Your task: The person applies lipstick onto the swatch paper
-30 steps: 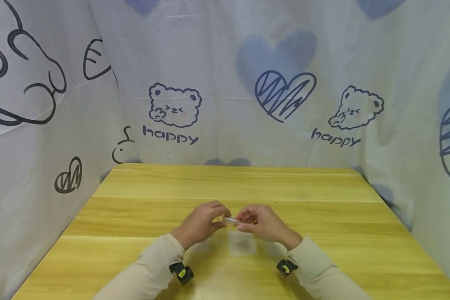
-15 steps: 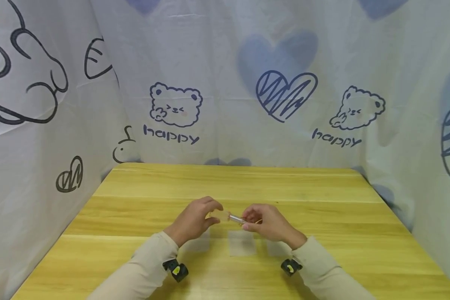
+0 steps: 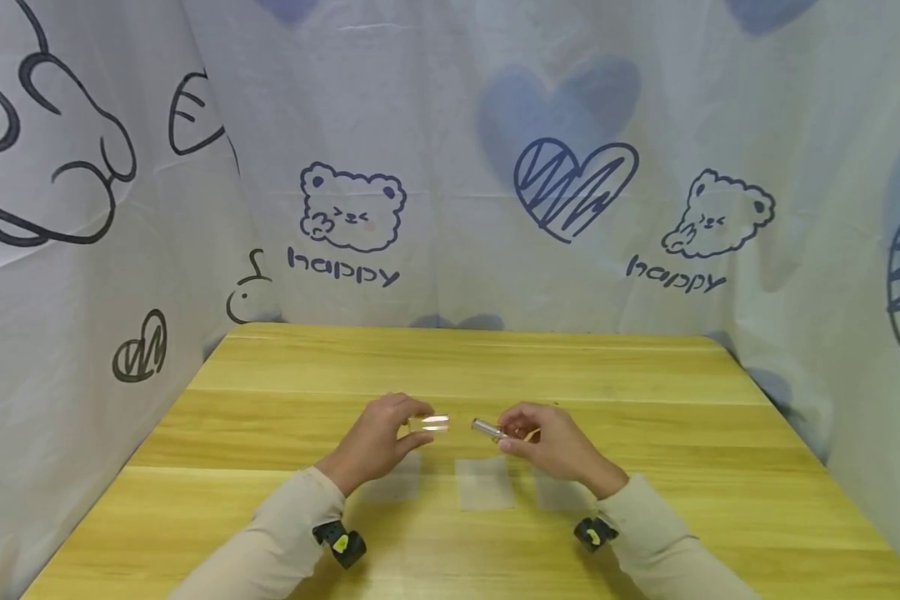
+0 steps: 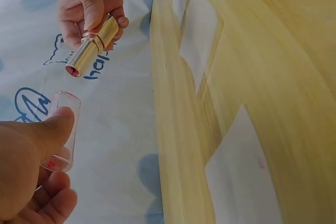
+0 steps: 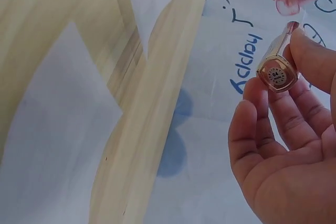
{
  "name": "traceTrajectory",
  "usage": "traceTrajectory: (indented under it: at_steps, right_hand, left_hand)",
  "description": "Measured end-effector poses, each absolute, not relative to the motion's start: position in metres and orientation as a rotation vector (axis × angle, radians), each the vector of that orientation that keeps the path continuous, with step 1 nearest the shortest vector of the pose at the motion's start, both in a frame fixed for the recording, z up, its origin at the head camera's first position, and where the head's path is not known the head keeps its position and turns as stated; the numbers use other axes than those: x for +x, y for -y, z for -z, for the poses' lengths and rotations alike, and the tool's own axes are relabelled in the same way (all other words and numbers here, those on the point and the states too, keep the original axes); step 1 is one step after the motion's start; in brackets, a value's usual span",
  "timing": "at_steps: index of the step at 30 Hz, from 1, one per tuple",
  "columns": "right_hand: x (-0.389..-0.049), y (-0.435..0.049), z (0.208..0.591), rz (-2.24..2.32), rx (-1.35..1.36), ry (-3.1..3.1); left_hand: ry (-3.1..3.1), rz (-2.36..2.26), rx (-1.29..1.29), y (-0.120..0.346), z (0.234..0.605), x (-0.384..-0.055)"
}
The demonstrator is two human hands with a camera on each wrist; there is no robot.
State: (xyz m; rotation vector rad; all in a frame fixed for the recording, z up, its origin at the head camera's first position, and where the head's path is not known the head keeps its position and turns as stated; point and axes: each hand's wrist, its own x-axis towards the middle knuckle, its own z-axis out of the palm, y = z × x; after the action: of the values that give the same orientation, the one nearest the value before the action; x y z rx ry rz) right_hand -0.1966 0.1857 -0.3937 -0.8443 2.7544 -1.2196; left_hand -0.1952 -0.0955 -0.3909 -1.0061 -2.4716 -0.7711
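Note:
A clear lipstick cap (image 4: 68, 129) is pinched between the thumb and fingers of my left hand (image 3: 381, 433), its open end turned to the right. My right hand (image 3: 555, 442) grips a gold lipstick tube (image 4: 90, 50) by its base. A round label (image 5: 276, 76) with "04" on it shows on the base in the right wrist view. Reddish colour is visible inside the tube's open end in the left wrist view. Cap and tube are apart, with a small gap between them, both held up over the table.
Below the hands, a white paper square (image 3: 484, 484) lies on the wooden table (image 3: 465, 367). Another paper (image 3: 393, 479) is to its left and a third paper (image 3: 562, 494) to its right. In the left wrist view one paper (image 4: 244, 177) bears a small pink mark. A printed curtain (image 3: 450, 167) surrounds the table.
The cap has come off the lipstick tube. My left hand has moved left with the cap, and my right hand slightly right with the tube.

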Motion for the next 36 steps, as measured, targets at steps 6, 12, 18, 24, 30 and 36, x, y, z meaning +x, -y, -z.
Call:
traceTrajectory:
  at_steps: [6, 12, 18, 24, 30, 36]
  right_hand:
    - [-0.196, -0.192, 0.395, 1.266, -0.852, -2.735]
    - [-0.194, -0.195, 0.399, 1.271, -0.817, -2.75]
    - [-0.194, -0.201, 0.399, 1.304, -0.794, -2.765]
    - [-0.194, -0.205, 0.4, 1.363, -0.758, -2.727]
    - [-0.194, -0.206, 0.398, 1.393, -0.726, -2.715]
    - [-0.193, -0.206, 0.397, 1.399, -0.714, -2.714]
  left_hand:
    - [2.555, 0.835, -0.983, 0.098, 0.395, -0.19]
    - [2.585, 0.886, -0.972, 0.096, 0.404, -0.184]
    - [2.647, 0.965, -1.027, 0.091, 0.406, -0.182]
    - [2.719, 0.999, -1.134, 0.085, 0.411, -0.179]
    - [2.753, 1.066, -1.179, 0.078, 0.414, -0.174]
    - [2.79, 1.139, -1.216, 0.068, 0.418, -0.169]
